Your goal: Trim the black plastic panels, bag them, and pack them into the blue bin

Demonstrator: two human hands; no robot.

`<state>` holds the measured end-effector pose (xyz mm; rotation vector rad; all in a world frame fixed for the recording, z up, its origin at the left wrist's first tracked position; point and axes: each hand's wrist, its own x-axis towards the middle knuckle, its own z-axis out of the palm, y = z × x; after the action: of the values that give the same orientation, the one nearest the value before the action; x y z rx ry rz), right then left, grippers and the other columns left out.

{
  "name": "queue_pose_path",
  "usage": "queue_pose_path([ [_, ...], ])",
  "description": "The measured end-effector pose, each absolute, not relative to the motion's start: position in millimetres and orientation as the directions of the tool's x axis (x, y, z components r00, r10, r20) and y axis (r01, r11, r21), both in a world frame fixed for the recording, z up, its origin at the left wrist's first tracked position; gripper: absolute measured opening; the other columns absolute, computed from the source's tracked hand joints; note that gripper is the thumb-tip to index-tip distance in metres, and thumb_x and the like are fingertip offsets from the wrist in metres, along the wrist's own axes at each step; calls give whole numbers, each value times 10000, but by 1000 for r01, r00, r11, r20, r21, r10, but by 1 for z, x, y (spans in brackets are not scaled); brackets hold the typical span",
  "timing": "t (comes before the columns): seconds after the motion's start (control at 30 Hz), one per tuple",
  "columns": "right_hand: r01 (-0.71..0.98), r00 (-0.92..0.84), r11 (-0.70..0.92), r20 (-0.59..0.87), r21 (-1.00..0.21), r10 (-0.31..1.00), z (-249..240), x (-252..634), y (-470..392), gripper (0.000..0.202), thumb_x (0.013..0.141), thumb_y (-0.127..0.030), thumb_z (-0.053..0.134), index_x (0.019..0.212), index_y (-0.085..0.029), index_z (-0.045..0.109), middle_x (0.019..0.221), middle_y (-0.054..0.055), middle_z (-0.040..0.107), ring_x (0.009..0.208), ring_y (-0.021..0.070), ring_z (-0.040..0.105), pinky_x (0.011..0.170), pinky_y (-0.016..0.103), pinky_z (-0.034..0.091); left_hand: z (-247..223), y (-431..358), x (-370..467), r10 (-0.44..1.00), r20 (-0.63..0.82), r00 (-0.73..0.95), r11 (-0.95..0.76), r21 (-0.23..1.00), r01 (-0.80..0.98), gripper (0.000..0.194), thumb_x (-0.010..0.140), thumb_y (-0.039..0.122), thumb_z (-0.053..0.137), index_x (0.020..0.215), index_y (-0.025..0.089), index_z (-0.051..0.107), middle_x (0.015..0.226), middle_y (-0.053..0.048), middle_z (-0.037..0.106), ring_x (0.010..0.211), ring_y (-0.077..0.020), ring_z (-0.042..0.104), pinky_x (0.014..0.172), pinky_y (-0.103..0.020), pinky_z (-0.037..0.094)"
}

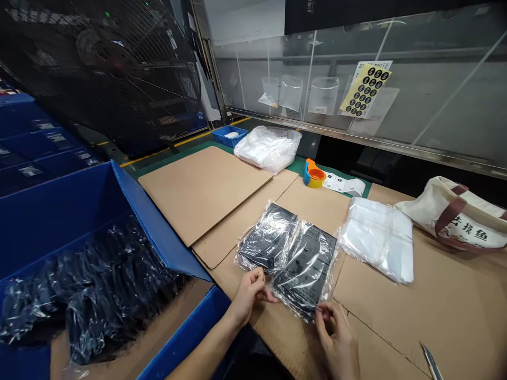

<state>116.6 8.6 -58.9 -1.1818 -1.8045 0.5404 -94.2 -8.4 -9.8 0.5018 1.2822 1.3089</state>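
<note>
Two black plastic panels lie side by side on the cardboard-covered table, each inside a clear plastic bag. My left hand [253, 295] is closed at the lower left corner of the nearer clear bag [304, 264], fingers curled at its edge. With thumb and fingertips, my right hand [336, 332] pinches the lower right corner of that same bag. Just beyond, to the left, the other bagged black panel [269, 235] lies flat, touching it. To my left, a blue corrugated box [142, 206] holds many bagged black parts [106, 279] packed in rows.
A stack of clear bags [378, 237] lies right of the panels, near a canvas tote [459, 211]. A utility knife [431, 361] rests at the lower right. Behind are an orange-and-blue tape dispenser [315, 174], a cardboard sheet [206, 190], a plastic bundle [269, 148] and a large fan [114, 68].
</note>
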Motion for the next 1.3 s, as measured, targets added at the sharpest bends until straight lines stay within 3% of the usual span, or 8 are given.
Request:
queue_pose_path([
  [0.23,516,-211,577,559,-633,802,-58,125,0,77,881,-278,583,852,-212,554,784,33,581,728,171,610,646,249,524,5,-14,-86,975,4,-223,62,955,289,211,715,198,461,602,228,285,540,71,317,467,-81,359,463,-217,279],
  [0.33,532,-226,606,591,-591,774,-70,131,-3,176,878,-296,594,1012,-187,556,923,83,571,838,194,612,694,279,550,10,-13,-74,967,242,-85,-152,806,572,213,770,132,435,625,221,306,543,58,350,477,-88,340,471,-232,269],
  [0.43,563,-195,574,580,-594,791,-77,131,-2,415,885,-345,595,1237,-150,492,1023,125,550,833,191,618,644,268,562,8,-10,-62,886,450,113,-374,548,748,48,802,138,459,806,172,492,742,-38,575,676,-156,530,615,-275,426],
  [0.57,574,-236,564,540,-594,808,-69,124,3,247,937,-352,514,1109,-182,562,874,61,595,687,147,638,600,228,554,-2,-5,-54,864,345,366,-462,258,848,451,778,167,534,1225,151,477,1373,-161,481,1247,-332,429,1011,-496,369],
  [0.8,537,-206,511,483,-672,851,-59,118,3,168,925,-338,522,839,-211,591,722,18,645,623,151,657,573,221,543,-15,1,-56,922,155,355,-371,90,924,79,782,102,526,818,172,519,874,-52,578,787,-211,512,677,-336,413],
  [0.97,502,-129,437,435,-746,891,-56,116,-2,189,920,-312,516,976,-197,656,937,75,723,829,198,713,698,260,575,-12,2,-54,909,197,366,-384,61,921,39,812,149,513,845,168,514,875,-59,553,770,-214,480,682,-338,376],
  [1.17,317,-233,482,426,-817,874,-47,124,-9,118,881,-262,571,875,-219,681,800,37,706,740,174,694,675,228,561,-9,0,-58,893,189,409,-433,111,895,100,777,114,512,855,175,506,867,-51,542,800,-213,469,757,-357,383],
  [1.3,334,-63,323,321,-886,945,-37,143,-14,152,887,-322,573,866,-223,686,801,42,704,758,189,680,705,256,557,-9,-9,-51,873,274,403,-467,237,852,236,696,59,486,899,175,518,940,-81,567,848,-229,498,811,-392,428],
])
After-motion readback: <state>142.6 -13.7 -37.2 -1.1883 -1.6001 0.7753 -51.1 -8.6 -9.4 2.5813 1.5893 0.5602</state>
